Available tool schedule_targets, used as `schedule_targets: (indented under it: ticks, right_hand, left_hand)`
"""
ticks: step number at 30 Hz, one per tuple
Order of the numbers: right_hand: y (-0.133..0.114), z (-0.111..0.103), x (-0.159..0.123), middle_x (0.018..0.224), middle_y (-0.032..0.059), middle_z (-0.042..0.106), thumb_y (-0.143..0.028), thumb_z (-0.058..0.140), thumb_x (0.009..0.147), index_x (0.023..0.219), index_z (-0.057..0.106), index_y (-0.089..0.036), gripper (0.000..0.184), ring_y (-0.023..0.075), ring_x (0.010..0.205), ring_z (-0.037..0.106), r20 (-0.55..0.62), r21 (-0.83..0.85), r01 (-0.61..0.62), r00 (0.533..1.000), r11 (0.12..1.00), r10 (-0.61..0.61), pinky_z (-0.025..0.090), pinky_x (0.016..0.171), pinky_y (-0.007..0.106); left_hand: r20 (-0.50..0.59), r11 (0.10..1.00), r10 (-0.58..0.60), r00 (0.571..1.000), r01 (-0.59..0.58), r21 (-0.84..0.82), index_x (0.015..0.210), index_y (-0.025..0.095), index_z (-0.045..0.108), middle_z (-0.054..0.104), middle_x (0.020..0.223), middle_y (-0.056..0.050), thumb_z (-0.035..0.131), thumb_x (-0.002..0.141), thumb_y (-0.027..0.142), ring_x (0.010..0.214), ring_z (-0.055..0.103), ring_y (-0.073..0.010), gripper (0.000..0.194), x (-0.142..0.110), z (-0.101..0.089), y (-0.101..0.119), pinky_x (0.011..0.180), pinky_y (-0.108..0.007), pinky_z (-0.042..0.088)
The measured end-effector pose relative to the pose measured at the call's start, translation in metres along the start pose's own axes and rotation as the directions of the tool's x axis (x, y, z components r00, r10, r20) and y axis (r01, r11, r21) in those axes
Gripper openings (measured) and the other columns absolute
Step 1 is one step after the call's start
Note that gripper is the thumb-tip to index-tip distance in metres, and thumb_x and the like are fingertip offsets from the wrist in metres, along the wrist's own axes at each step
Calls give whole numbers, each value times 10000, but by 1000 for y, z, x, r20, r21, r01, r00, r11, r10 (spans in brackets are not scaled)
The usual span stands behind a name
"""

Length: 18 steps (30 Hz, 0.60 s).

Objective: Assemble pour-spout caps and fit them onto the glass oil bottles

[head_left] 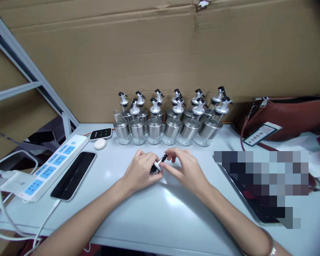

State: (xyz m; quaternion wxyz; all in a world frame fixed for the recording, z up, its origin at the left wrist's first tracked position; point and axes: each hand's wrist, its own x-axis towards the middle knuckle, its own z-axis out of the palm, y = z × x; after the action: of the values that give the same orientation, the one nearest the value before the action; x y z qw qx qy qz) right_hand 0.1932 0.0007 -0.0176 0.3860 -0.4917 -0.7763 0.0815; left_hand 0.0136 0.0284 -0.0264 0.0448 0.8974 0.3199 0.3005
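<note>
Near the middle of the table, my left hand is closed around a pour spout with a silver body and black parts. The fingers cover much of it. My right hand has its thumb and index finger at the spout's black tip, pinching its upper end. Beyond my hands stand two rows of glass and steel oil bottles, most topped with silver and black pour spouts. The front bottle at the far left has a bare glass neck with no spout on it.
To the left lie a power strip with a white plug, a phone on a cable, a small black device and a round white object. At right are a brown bag and a partly blurred dark tablet-like object. Cardboard stands behind.
</note>
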Motion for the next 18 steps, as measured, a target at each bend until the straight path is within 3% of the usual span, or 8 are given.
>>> schedule_targets:
  ticks: [3, 8, 14, 18]
  right_hand:
    - [-2, 0, -1, 696, 2, 621, -443, 605, 845, 907, 569, -187, 266, 156, 595, 558, 25, 4, -55, 998, 998, 55, 389, 654, 306]
    - [-6, 3, -2, 753, 27, 628, -383, 588, 859, 902, 560, -192, 198, 180, 693, 578, -16, 85, -28, 999, 996, 29, 429, 666, 300]
    - [-6, 6, -4, 792, 82, 663, -356, 487, 930, 930, 585, -172, 209, 216, 733, 614, 9, -82, 56, 998, 995, -56, 407, 702, 347]
    - [-5, 12, -4, 776, 114, 675, -332, 346, 988, 903, 601, -142, 329, 230, 713, 611, 15, -182, 139, 990, 973, -138, 380, 689, 362]
  left_hand:
    - [6, 997, -68, 998, 68, 43, 765, 183, 485, 657, 724, -1, 532, 725, 186, 585, 560, -157, 61, 1, 3, 7, 647, -321, 304]
    - [113, 978, -206, 972, 202, 50, 693, 186, 489, 630, 602, 5, 581, 683, 222, 516, 531, -158, 99, 4, 8, 19, 604, -321, 278]
    - [180, 984, -176, 968, 175, 19, 611, 185, 461, 591, 560, 16, 577, 723, 220, 510, 495, -147, 164, 2, 11, 15, 615, -312, 304]
    - [163, 987, -160, 974, 157, 31, 642, 186, 468, 592, 590, 12, 558, 744, 227, 531, 478, -148, 142, 2, 9, 14, 617, -306, 309]
